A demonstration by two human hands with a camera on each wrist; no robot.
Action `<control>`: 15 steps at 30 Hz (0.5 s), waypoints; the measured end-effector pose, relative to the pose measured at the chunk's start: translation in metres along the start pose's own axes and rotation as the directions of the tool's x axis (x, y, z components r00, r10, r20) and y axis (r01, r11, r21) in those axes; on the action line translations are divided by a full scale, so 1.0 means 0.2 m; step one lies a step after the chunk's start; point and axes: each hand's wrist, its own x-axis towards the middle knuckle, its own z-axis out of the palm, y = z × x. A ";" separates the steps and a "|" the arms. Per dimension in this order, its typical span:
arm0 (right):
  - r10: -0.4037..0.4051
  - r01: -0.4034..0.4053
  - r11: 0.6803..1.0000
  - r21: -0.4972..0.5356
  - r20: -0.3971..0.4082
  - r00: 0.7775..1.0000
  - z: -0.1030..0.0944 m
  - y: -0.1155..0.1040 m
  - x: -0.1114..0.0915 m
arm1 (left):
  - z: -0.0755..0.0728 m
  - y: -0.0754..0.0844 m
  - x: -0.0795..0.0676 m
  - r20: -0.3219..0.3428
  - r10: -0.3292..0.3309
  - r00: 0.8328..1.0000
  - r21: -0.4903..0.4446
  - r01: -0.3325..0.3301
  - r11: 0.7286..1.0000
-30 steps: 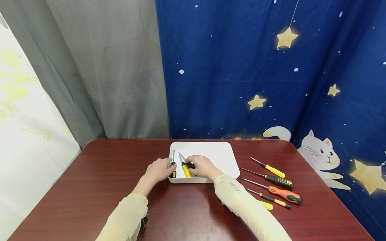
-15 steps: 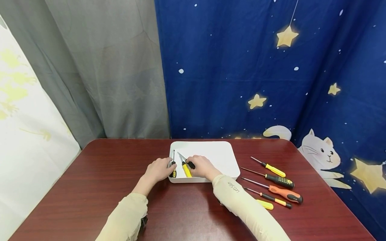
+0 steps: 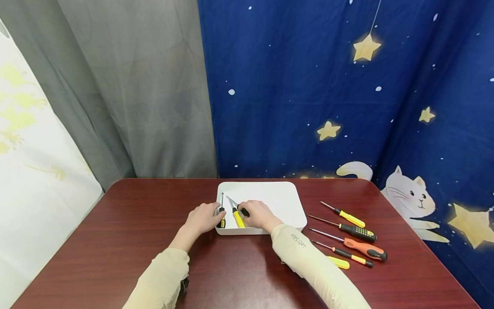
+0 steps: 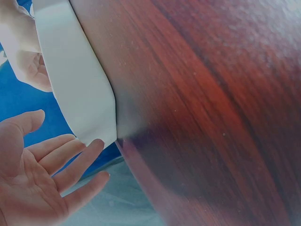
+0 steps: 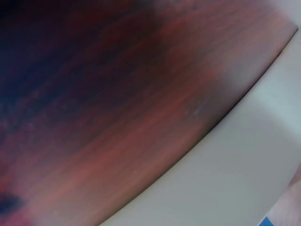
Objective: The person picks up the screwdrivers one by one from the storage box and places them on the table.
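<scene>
In the head view, a white tray point(image 3: 275, 197) stands at the middle of the table. Along its left wall lies a screwdriver point(image 3: 221, 219) with a black-and-yellow handle. My left hand point(image 3: 203, 217) rests at that wall, and in the left wrist view its fingers point(image 4: 80, 169) are loosely extended against the tray's corner. Inside the tray, my right hand point(image 3: 259, 213) grips a black-handled tool point(image 3: 243, 211), its lower part hidden by the fingers. A yellow handle point(image 3: 238, 219) with a black collar slants beside it, and both meet at grey pointed metal point(image 3: 231, 201); I cannot tell whether they are one tool.
Several screwdrivers lie right of the tray: a yellow one point(image 3: 352, 219), a black one with yellow dots point(image 3: 359, 232), an orange one point(image 3: 364, 248) and a thin black-and-orange one point(image 3: 353, 256). A further yellow handle point(image 3: 339, 262) shows partly behind the right sleeve.
The right hand has shifted slightly at the black handle, and the grey metal tip has swung a little to the left. The left hand stays at the tray wall.
</scene>
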 end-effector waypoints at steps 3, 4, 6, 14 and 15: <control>-0.008 0.008 1.000 -0.008 -0.004 1.000 -0.01 0.00 -0.01 | 0.01 0.00 0.00 -0.001 0.001 1.000 0.003 -0.001 1.000; -0.008 0.008 1.000 -0.012 -0.004 1.000 -0.01 0.00 -0.02 | 0.01 0.00 0.00 -0.001 0.002 1.000 0.004 -0.002 1.000; -0.010 0.010 1.000 -0.016 -0.007 1.000 -0.02 0.00 -0.03 | 0.01 0.00 0.00 -0.002 0.002 1.000 0.005 -0.002 1.000; 0.020 -0.020 1.000 -0.022 -0.010 1.000 -0.04 0.06 -0.07 | 0.01 0.00 0.00 0.003 -0.002 1.000 0.020 0.002 1.000; 0.022 -0.023 0.999 -0.024 -0.012 1.000 -0.04 0.07 -0.08 | 0.01 0.00 0.00 0.004 -0.003 1.000 0.020 0.003 1.000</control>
